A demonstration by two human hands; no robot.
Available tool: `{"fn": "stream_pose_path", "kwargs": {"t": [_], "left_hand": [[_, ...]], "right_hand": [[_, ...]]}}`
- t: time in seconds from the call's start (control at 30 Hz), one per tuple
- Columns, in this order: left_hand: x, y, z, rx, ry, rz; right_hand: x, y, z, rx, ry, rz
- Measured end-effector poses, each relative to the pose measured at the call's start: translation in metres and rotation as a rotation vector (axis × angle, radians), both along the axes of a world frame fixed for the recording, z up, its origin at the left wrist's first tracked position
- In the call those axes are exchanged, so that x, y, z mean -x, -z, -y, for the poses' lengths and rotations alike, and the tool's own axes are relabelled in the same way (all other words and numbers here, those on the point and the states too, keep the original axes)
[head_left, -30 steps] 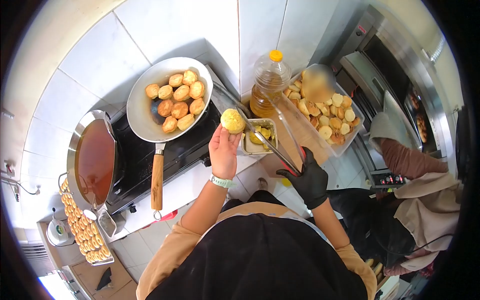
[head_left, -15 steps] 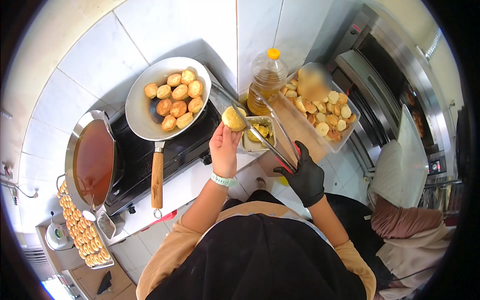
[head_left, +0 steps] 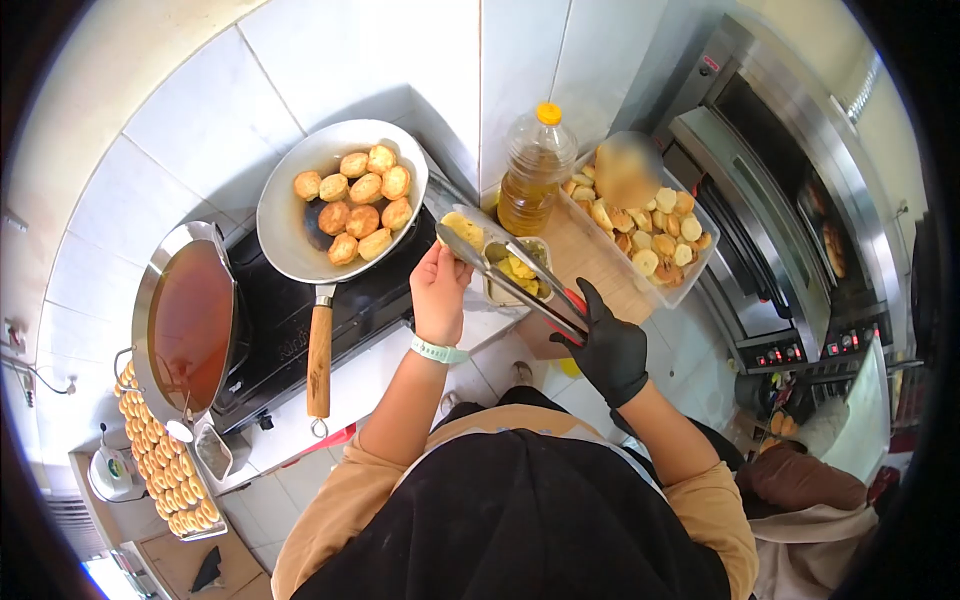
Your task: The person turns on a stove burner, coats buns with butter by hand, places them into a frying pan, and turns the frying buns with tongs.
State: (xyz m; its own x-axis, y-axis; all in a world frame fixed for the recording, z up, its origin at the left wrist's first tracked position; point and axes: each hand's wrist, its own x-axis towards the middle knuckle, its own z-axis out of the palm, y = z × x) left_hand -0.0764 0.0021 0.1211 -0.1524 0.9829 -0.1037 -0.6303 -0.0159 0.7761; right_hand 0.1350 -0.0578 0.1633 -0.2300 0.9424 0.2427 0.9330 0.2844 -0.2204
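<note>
My left hand (head_left: 440, 300), bare with a pale wristband, pinches a round, yellowish bread piece (head_left: 466, 226) upright between thumb and fingertips. In a black glove, my right hand (head_left: 608, 345) grips red-handled metal tongs (head_left: 512, 287) with their arms apart. One tong arm crosses in front of the bread piece; whether it presses on the bread, I cannot tell. Below the tongs sits a small container (head_left: 486, 290) with yellow-green contents (head_left: 519, 268). Several golden bread rounds (head_left: 366, 188) lie in a wooden-handled frying pan (head_left: 285, 225) left of my left hand.
An oil bottle (head_left: 528, 195) stands beside a plastic bin (head_left: 668, 300) of bread rounds. Reddish-brown liquid (head_left: 190, 325) fills a wide pan at left, near a tray of ring pastries (head_left: 170, 470). A black stove (head_left: 300, 345) is under the frying pan. Ovens (head_left: 740, 260) and a person's sleeve (head_left: 805, 478) are at right.
The bread piece has turned more edge-on, and the tong tip has shifted left and down across it toward my left fingertips. At right, the person with the tray has moved lower, uncovering the oven controls.
</note>
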Motion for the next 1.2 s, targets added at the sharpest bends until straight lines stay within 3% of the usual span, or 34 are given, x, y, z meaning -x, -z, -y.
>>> {"fn": "stream_pose_path", "kwargs": {"t": [0.3,0.4,0.57,0.73,0.8,0.87,0.93,1.0,1.07,1.2], "left_hand": [[0.010,-0.015,0.004,0.009,0.055,0.023],[0.023,-0.017,0.004,-0.002,0.019,0.055],[0.035,-0.032,0.012,-0.030,0.017,0.195],[0.074,-0.052,0.023,-0.062,-0.092,0.192],[0.111,-0.076,0.024,-0.105,-0.212,-0.088],[0.160,-0.093,0.010,0.029,-0.259,-0.657],[0.215,-0.083,-0.020,-0.001,-0.171,-1.108],[0.234,-0.082,-0.050,0.110,-0.181,-1.894],[0.233,-0.060,-0.077,0.299,-0.145,-2.041],[0.304,0.092,-0.111,-0.283,-0.159,-2.324]], "right_hand": [[-0.006,-0.009,-0.023,-0.156,-0.036,0.155],[-0.002,-0.007,-0.014,-0.081,-0.139,0.001],[-0.005,-0.020,-0.022,-0.116,0.003,0.063],[0.000,-0.021,-0.004,-0.067,-0.098,-0.122],[-0.009,-0.024,-0.003,-0.085,-0.025,-0.185],[-0.016,-0.029,-0.003,-0.045,0.092,-0.261],[-0.028,-0.024,-0.006,-0.112,0.131,-0.354],[-0.032,-0.023,-0.006,-0.042,0.202,-0.399],[-0.033,-0.025,-0.006,-0.006,0.258,-0.411],[-0.046,-0.020,-0.006,-0.238,0.157,-0.453]]}}
